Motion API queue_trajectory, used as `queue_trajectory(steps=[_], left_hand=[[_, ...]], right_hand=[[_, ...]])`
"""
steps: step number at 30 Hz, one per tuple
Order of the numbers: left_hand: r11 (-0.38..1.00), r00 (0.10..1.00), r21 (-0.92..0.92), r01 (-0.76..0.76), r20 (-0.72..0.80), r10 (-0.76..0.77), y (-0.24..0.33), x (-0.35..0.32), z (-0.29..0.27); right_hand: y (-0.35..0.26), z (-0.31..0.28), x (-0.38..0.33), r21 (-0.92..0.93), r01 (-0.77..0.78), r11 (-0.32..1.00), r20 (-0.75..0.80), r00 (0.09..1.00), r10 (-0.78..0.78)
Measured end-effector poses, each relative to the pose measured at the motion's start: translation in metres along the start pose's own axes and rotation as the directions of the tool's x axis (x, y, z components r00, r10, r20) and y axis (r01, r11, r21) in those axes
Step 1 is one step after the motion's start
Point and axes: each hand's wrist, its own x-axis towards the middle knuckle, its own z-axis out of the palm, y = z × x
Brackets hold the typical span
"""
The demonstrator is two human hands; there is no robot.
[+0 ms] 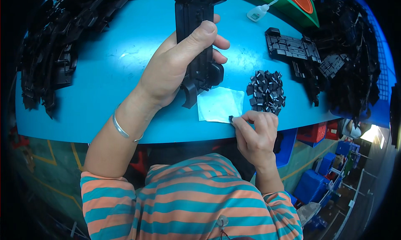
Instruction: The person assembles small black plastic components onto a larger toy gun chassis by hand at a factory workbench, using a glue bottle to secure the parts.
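Note:
My left hand [179,56] is wrapped round a long black plastic part [195,20], held upright above the blue table, its thumb across the front and fingertips showing on the far side. Between thumb and forefinger, my right hand [258,133] pinches a small black plastic piece [231,118] at the lower right edge of a white sheet [219,104]. The sheet lies flat on the table, partly under the lower end of the long part. Just beyond my right hand is a heap of small black pieces [266,91].
Black plastic parts pile up at the left [62,43] and in a bigger heap at the right [351,52]. A single black part [292,47] lies beside that heap. Toward the back stand a white squeeze bottle [257,13] and a green tray [288,10] holding something orange.

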Motion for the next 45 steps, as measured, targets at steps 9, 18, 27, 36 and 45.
queue_trajectory(steps=[9, 18, 27, 36, 45], left_hand=[[0.999, 0.997, 0.030, 0.043, 0.069, -0.045, 0.001, 0.000, -0.002], [0.994, 0.998, -0.089, 0.067, -0.005, -0.067, 0.000, -0.001, 0.002], [0.979, 0.996, -0.183, 0.086, 0.016, -0.084, 0.001, 0.004, -0.002], [0.800, 0.968, -0.553, 0.234, 0.205, -0.141, -0.006, 0.010, -0.013], [0.753, 0.966, -0.615, 0.234, 0.062, -0.250, -0.001, 0.010, -0.010]], right_hand=[[-0.003, -0.007, 0.010, 0.062, -0.082, 0.995, 0.031, 0.996, 0.080], [-0.001, 0.000, 0.016, 0.074, -0.137, 0.988, 0.025, 0.990, 0.135], [-0.002, -0.001, 0.020, 0.022, -0.123, 0.992, 0.020, 0.992, 0.123], [-0.004, -0.007, 0.019, 0.022, -0.075, 0.997, 0.040, 0.996, 0.074], [0.007, -0.019, 0.023, 0.577, -0.334, 0.746, -0.032, 0.903, 0.429]])
